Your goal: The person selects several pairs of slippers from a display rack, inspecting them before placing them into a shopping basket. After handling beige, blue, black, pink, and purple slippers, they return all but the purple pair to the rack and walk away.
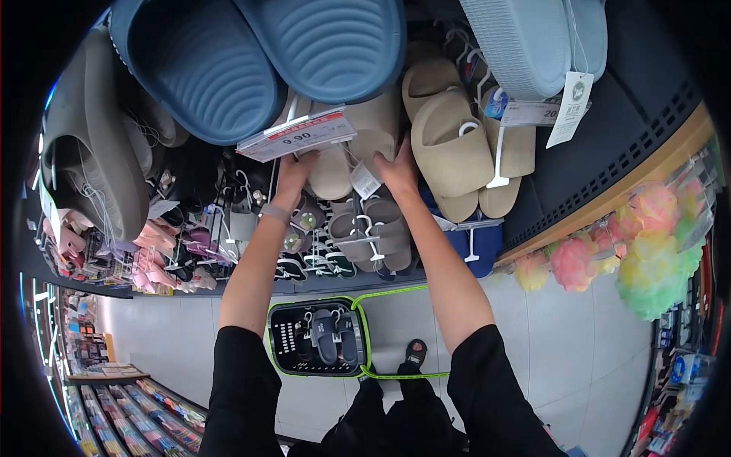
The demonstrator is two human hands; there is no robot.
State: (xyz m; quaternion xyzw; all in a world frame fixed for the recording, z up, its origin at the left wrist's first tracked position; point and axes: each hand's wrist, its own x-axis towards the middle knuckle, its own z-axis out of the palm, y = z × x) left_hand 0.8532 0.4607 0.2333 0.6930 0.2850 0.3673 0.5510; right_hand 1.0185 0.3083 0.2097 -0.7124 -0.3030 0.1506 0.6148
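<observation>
A pair of beige slippers [332,174] hangs at the display with its upper part hidden behind a price sign [295,134]. My left hand [294,177] grips the pair's left edge, and my right hand [397,164] has its thumb and fingers closed at the right edge. Between the hands dangles a white paper tag [365,183]. Just below hang grey-brown slippers [387,221] on white hooks. Tan slippers [454,145] hang right beside my right hand. My fingertips are partly hidden behind the slippers.
Big blue slides [335,46] overhang the top, with light blue slides [525,46] at upper right. On the floor stands a black shopping basket [283,359] with green trim, holding dark slippers [325,335]. Pastel bath puffs [647,263] hang at right; taupe slides [103,145] hang at left.
</observation>
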